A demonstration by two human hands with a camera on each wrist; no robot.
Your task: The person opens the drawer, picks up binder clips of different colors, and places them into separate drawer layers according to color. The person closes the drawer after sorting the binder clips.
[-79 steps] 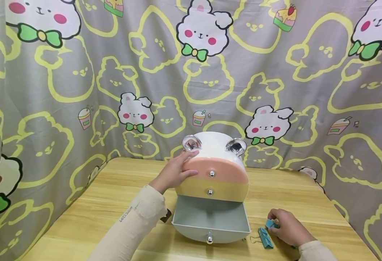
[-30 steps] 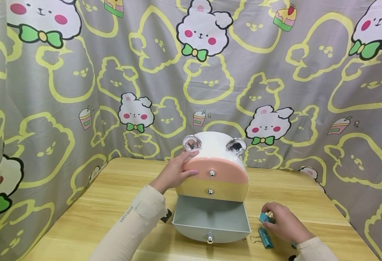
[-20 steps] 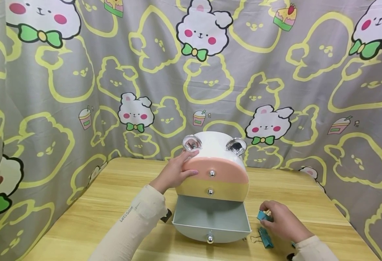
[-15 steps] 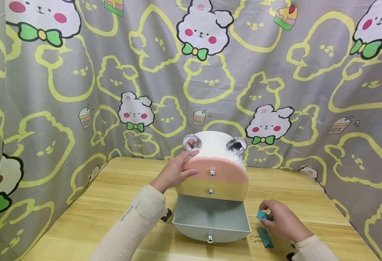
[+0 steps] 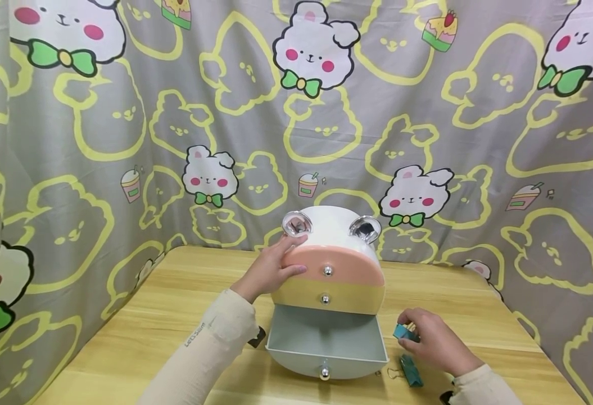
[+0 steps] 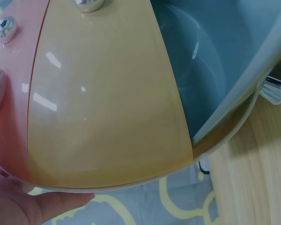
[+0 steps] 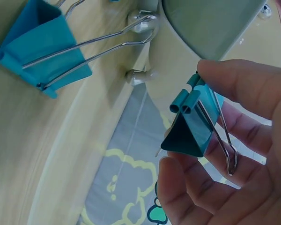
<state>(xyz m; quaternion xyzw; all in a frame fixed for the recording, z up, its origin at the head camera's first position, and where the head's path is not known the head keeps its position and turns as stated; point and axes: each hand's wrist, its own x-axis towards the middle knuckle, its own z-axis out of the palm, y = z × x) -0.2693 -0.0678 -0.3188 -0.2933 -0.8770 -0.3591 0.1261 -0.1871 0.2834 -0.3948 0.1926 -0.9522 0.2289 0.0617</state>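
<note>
A small frog-like drawer box (image 5: 331, 225) stands on the table, with a pink top drawer (image 5: 344, 264), a yellow middle one (image 5: 352, 298) and a pulled-out grey-green bottom drawer (image 5: 326, 332). Nothing shows inside the visible part of that drawer. My left hand (image 5: 271, 267) holds the box's upper left side, thumb on the pink front. To the right of the drawer, my right hand (image 5: 438, 340) pinches a teal binder clip (image 7: 192, 122) above the table. Below it lies another teal binder clip (image 5: 411, 371), its wire handle pointing left.
A black object (image 5: 257, 336) lies left of the drawer, partly behind my sleeve. Another dark item (image 5: 446, 397) shows beside my right cuff. Patterned grey curtains (image 5: 256, 124) surround the wooden table (image 5: 175, 304) at the back and sides.
My right hand has lifted the teal binder clip and carried it slightly left, toward the drawer. The left hand keeps its place on the box.
</note>
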